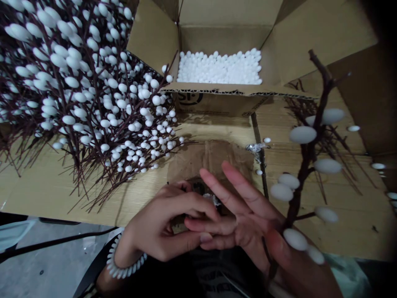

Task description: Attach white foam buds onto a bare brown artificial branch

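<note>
A brown artificial branch (305, 165) with white oval berries stands upright at the right, close to the camera. My right hand (257, 223) holds its lower stem between thumb and palm, with two fingers stretched out and spread. The other two fingers of that hand point left into the grasp of my left hand (173, 219). My left thumb and curled fingers close over those fingertips; whether anything small lies between them is hidden. A white coiled band (116, 258) circles my left wrist. Below the hands' far side, a brown cardboard piece (214, 155) lies on the table.
A large pile of berry branches (89, 95) covers the table's left. Behind the hands stands an open carton (217, 99) holding loose white balls (220, 68). Bare brown twigs (331, 145) lie at the right, near a clear, shiny lump (257, 149) and scattered berries.
</note>
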The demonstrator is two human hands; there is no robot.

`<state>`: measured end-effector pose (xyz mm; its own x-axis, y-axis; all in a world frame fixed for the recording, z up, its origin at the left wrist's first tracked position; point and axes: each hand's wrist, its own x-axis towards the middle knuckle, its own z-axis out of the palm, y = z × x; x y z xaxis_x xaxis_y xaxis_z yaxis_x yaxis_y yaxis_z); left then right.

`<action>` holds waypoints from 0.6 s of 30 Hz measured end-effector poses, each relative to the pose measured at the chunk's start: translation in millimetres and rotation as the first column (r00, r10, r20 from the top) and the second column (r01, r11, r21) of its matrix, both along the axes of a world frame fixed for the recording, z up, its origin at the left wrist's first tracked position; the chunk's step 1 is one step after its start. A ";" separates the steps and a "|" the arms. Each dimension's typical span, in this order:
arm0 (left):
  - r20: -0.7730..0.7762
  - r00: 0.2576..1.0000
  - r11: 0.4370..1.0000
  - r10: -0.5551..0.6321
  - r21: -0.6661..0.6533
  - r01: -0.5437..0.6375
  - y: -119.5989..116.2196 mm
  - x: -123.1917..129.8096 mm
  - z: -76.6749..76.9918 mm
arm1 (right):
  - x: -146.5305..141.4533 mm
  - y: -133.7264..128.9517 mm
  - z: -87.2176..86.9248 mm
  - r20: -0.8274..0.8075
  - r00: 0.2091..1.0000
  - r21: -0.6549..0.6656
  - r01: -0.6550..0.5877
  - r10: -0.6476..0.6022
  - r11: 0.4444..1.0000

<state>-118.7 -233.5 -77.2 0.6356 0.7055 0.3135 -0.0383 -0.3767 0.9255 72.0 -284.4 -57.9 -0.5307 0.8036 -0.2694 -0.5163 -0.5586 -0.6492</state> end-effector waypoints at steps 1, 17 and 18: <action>0.005 1.000 1.000 0.011 0.008 -0.011 0.4 0.5 -0.4 | 0.1 0.0 -0.1 0.018 1.000 -0.004 0.000 0.000 1.000; 0.272 0.898 0.938 0.347 -0.082 -0.338 -5.7 1.6 -3.4 | 1.0 7.1 -3.7 -0.197 0.980 0.026 -0.026 0.030 0.999; 0.255 0.906 0.940 0.338 -0.052 -0.337 -4.0 1.7 -3.6 | 0.9 6.9 -4.0 -0.192 0.981 0.032 -0.027 0.033 0.999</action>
